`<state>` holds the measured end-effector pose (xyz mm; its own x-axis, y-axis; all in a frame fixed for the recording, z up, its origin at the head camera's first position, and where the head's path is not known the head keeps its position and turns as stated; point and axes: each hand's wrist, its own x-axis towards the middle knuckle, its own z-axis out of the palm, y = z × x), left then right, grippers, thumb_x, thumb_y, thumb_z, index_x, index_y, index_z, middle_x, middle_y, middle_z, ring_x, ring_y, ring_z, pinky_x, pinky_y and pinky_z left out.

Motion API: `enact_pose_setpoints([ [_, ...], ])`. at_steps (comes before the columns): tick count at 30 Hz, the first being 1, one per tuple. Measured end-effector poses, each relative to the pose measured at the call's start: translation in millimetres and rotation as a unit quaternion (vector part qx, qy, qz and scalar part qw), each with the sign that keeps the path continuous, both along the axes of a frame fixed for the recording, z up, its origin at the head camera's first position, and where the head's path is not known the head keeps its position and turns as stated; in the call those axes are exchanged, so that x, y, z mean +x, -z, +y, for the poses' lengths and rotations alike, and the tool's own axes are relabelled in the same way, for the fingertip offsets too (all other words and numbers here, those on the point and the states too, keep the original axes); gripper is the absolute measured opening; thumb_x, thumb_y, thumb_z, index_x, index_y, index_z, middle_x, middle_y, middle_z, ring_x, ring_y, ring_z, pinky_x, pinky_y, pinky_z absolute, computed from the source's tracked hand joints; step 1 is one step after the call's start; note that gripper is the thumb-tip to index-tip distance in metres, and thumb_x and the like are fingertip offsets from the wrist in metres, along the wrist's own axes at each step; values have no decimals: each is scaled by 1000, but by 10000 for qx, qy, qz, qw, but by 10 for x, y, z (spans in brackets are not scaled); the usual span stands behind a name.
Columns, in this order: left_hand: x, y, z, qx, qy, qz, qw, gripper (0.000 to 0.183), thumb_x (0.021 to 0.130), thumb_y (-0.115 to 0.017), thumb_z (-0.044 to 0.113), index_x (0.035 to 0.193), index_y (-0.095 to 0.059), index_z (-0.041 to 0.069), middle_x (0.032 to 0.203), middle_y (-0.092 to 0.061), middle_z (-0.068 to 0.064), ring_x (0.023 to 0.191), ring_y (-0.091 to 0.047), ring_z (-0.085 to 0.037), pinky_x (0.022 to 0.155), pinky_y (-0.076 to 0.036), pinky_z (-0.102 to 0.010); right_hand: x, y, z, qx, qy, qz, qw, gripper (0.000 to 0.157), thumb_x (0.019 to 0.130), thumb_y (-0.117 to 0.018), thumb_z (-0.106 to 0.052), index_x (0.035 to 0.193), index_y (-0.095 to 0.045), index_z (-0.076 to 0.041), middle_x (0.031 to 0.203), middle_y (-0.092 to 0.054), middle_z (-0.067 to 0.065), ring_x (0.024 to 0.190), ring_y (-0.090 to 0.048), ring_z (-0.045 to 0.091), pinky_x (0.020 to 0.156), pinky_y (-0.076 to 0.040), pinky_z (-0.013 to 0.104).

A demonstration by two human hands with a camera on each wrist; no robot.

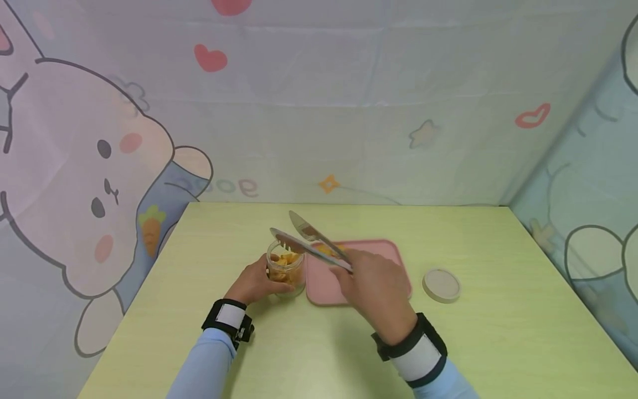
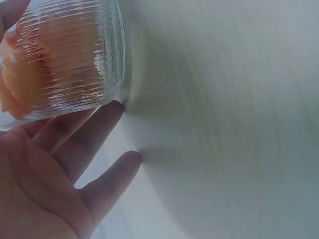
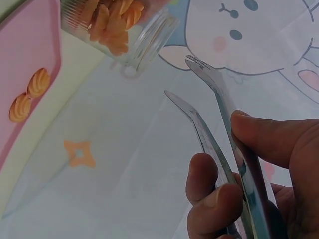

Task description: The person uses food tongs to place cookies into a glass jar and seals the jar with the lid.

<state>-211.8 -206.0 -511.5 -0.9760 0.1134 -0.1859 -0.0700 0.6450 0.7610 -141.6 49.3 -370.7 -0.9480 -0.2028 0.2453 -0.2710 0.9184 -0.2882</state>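
Observation:
A clear glass jar (image 1: 298, 284) with ribbed walls stands at the tray's left side, its mouth uncovered. My left hand (image 1: 255, 284) grips the jar, thumb on the near side; the left wrist view shows fingers beneath its ribbed wall. Inside are several orange-yellow snack pieces (image 3: 114, 31). Metal tongs (image 1: 313, 251) are in my right hand (image 1: 376, 285), thumb on one arm and fingers on the other. Their tips are apart with nothing between them, over the jar's mouth in the head view. Two ridged snack pieces (image 3: 30, 94) lie on the pink tray (image 1: 324, 291).
A round pale lid (image 1: 441, 286) lies to the right of the tray on the light yellow table (image 1: 508, 332). Behind the table hangs a cloth backdrop (image 1: 319, 111) printed with a rabbit and hearts.

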Motion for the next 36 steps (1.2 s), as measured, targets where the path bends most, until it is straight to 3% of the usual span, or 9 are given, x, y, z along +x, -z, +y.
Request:
enact_pose_setpoints([
  [10, -9, 7, 6, -58, -6, 16, 10000, 87, 73, -92, 41, 140, -50, 6, 135, -64, -15, 124, -60, -30, 103, -48, -50, -38, -16, 104, -17, 68, 97, 9999, 24, 91, -76, -37, 82, -69, -15, 57, -51, -3, 46, -43, 14, 39, -31, 30],
  [15, -1, 0, 5, -64, -17, -2, 10000, 87, 73, -92, 41, 140, -50, 6, 136, -64, -15, 124, -60, -30, 103, -48, -50, -65, -4, 140, -7, 138, 52, 9999, 23, 91, -76, -36, 93, -75, -14, 58, -52, -2, 45, -43, 14, 38, -31, 29],
  [21, 7, 3, 3, -37, -37, -15, 10000, 87, 72, -92, 41, 140, -50, 6, 136, -64, -15, 124, -60, -30, 102, -48, -50, -102, 43, 191, -77, 277, 76, 9996, 33, 89, -77, -39, 110, -78, -14, 56, -50, -1, 44, -42, 15, 38, -30, 29],
  [26, -3, 23, -7, -37, -32, -1, 10000, 87, 72, -92, 41, 140, -50, 7, 136, -64, -15, 122, -60, -29, 100, -48, -49, -146, 95, 241, -178, 346, 127, 9992, 36, 88, -78, -38, 116, -77, -17, 56, -51, -1, 46, -43, 15, 38, -30, 29],
  [32, -4, 25, -9, -28, -24, -24, 10000, 87, 72, -92, 41, 140, -50, 6, 135, -64, -15, 121, -61, -29, 99, -49, -48, -235, 180, 301, -182, 436, -135, 9988, 32, 90, -77, -38, 112, -78, -15, 56, -50, -1, 47, -46, 17, 39, -32, 31],
  [36, -8, 31, -10, -47, -39, -46, 10000, 86, 72, -92, 40, 140, -50, 7, 135, -64, -15, 120, -61, -29, 99, -49, -48, -291, 251, 345, -65, 485, -260, 9985, 27, 91, -75, -37, 99, -76, -11, 57, -52, 1, 49, -48, 18, 40, -34, 32],
])
